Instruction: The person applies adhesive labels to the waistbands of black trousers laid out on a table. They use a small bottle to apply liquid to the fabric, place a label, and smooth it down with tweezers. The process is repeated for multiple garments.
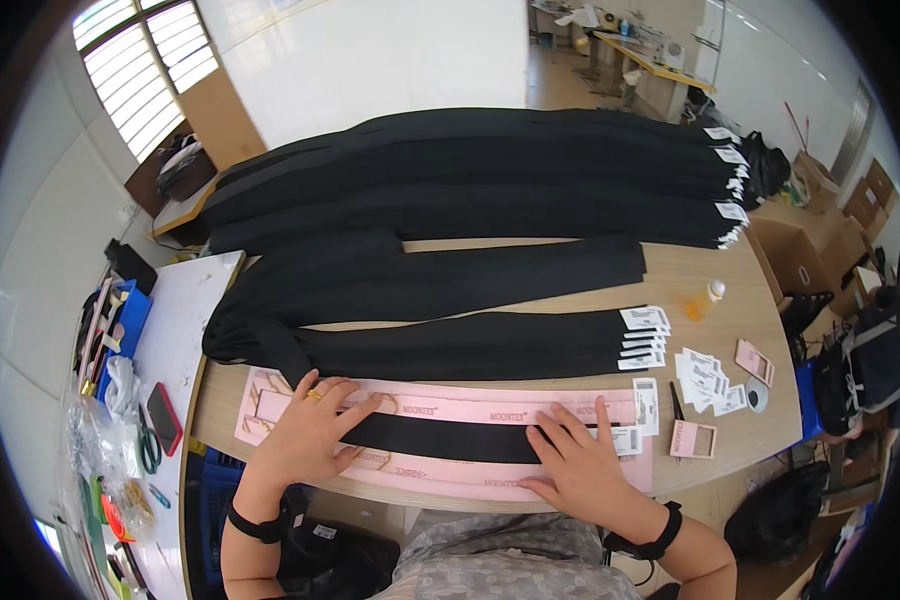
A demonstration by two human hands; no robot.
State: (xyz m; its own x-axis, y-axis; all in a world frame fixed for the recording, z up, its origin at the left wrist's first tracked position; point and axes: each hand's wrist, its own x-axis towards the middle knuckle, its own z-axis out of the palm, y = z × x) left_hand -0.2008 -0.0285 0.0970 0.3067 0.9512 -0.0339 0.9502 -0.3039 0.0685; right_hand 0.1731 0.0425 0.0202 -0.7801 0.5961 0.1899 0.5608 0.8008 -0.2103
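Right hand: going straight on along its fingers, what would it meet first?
The right hand would likely meet the tagged black strips beyond the pink sheet, though height is unclear.

On the pink paper point(590, 492) I make out one brand word repeated in brownish capitals, plus smaller lettering I can't read. A white label point(626, 440) at the right end of the black strip point(460, 438) carries dark print, too fine for me. So do the white tag point(646, 405) just behind it, the fanned tags point(644, 340) on the black cloth point(490, 347) and the loose tags point(705, 380) on the bench point(700, 328).
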